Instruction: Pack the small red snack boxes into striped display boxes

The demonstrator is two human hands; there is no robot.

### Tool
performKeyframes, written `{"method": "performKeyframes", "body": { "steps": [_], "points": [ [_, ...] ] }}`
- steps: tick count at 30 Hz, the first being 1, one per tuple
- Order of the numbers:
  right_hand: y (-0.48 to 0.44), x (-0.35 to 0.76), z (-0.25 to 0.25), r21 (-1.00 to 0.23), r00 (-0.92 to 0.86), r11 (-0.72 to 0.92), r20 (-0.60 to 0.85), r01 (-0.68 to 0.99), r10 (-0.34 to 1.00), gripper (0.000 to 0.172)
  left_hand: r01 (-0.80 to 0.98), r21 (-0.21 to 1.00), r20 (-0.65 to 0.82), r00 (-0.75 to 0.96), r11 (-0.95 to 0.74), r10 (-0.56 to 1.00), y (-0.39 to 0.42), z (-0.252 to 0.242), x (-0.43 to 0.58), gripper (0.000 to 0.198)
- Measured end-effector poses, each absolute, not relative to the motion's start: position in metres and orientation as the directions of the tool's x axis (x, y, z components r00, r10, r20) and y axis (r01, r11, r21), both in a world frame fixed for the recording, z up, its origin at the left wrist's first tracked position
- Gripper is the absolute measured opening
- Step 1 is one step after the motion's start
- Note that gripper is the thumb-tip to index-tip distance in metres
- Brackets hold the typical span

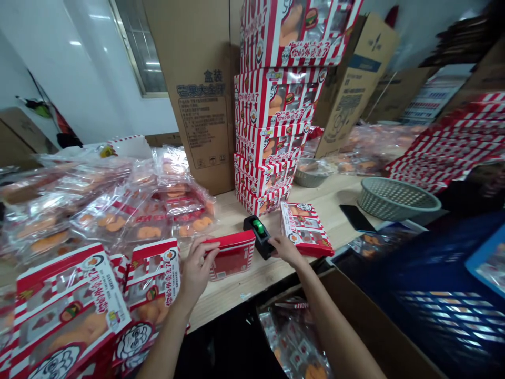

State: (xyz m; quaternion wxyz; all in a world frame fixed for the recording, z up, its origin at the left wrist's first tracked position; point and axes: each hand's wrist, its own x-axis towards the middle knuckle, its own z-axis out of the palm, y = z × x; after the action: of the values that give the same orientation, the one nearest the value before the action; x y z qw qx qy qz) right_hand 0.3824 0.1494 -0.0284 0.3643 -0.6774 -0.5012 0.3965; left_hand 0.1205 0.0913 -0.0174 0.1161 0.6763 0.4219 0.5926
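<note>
Red cardboard box (232,255) sits clasped in the left hand (199,265), the half-open right hand (286,250) touching a black green-topped dispenser (258,237).

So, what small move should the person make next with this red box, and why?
Probably they should slide the red box a little toward the black device with green top, perhaps a tape dispenser: the left hand grips its near end, the right hand is by the far end, and the device sits beside it.
</note>
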Motion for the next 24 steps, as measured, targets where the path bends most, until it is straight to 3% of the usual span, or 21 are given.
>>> {"method": "performKeyframes", "body": {
  "steps": [2, 6, 14, 18, 24],
  "points": [
    [0.138, 0.386, -0.036, -0.939, 0.170, -0.221, -0.180, 0.263, 0.969, 0.016, 0.434, 0.655, 0.705, -0.058, -0.618, 0.707, 0.091, -0.019, 0.120, 0.013],
    [0.110, 0.388, -0.057, -0.986, 0.180, -0.154, -0.140, 0.066, 0.974, 0.039, 0.466, 0.646, 0.707, -0.065, -0.605, 0.704, 0.093, -0.020, 0.119, 0.013],
    [0.100, 0.373, -0.085, -0.998, 0.373, -0.037, -0.016, 0.050, 0.928, 0.035, 0.557, 0.532, 0.750, 0.038, -0.637, 0.660, 0.083, -0.007, 0.131, 0.009],
    [0.072, 0.354, -0.050, -0.999, 0.356, 0.009, 0.020, 0.031, 0.934, 0.032, 0.567, 0.510, 0.764, 0.047, -0.647, 0.644, 0.079, -0.004, 0.138, 0.008],
    [0.055, 0.281, 0.024, -0.985, 0.119, 0.110, 0.095, -0.130, 0.988, 0.025, 0.542, 0.528, 0.738, 0.089, -0.654, 0.669, 0.077, -0.004, 0.136, 0.009]
  ]
}}
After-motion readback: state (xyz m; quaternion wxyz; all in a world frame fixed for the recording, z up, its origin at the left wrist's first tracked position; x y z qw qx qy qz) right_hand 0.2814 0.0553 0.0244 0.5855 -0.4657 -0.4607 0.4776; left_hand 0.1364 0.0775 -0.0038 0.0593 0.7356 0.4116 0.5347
